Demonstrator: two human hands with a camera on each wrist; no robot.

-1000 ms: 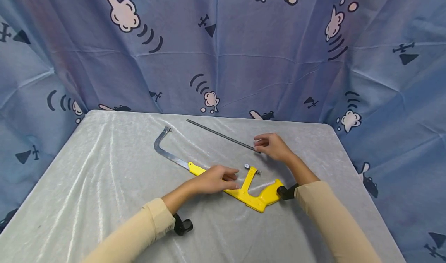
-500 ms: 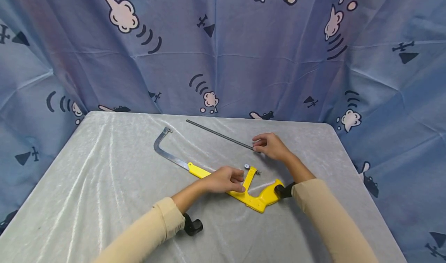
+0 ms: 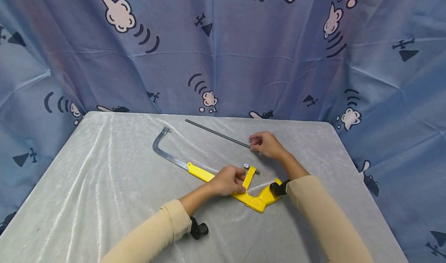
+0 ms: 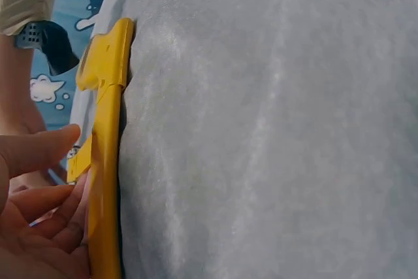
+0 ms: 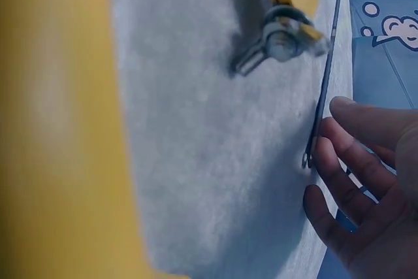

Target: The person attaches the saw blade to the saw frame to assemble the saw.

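A hacksaw frame with a yellow handle [image 3: 257, 204] and a bent silver front arm [image 3: 170, 157] lies slanting on the table. My left hand [image 3: 228, 180] is over its yellow bar, close to the upright post. In the left wrist view, the thumb and fingers stand apart around the post [image 4: 80, 160]. Behind the frame lies a thin dark hacksaw blade [image 3: 217, 134], detached. My right hand [image 3: 267, 144] is at the blade's right end; the right wrist view shows relaxed fingers beside the holed blade tip [image 5: 308, 159], with the thumb apart from them.
A pale grey velvety cloth [image 3: 115, 185] covers the table. Behind and at both sides hangs a blue patterned curtain [image 3: 237, 77]. Black wrist mounts [image 3: 199, 230] stick out from both sleeves. A wing nut [image 5: 281, 44] sits on the frame's post.
My left hand has moved right along the yellow bar to the post. My right hand has shifted slightly left at the blade's end. Frame and blade lie as before.
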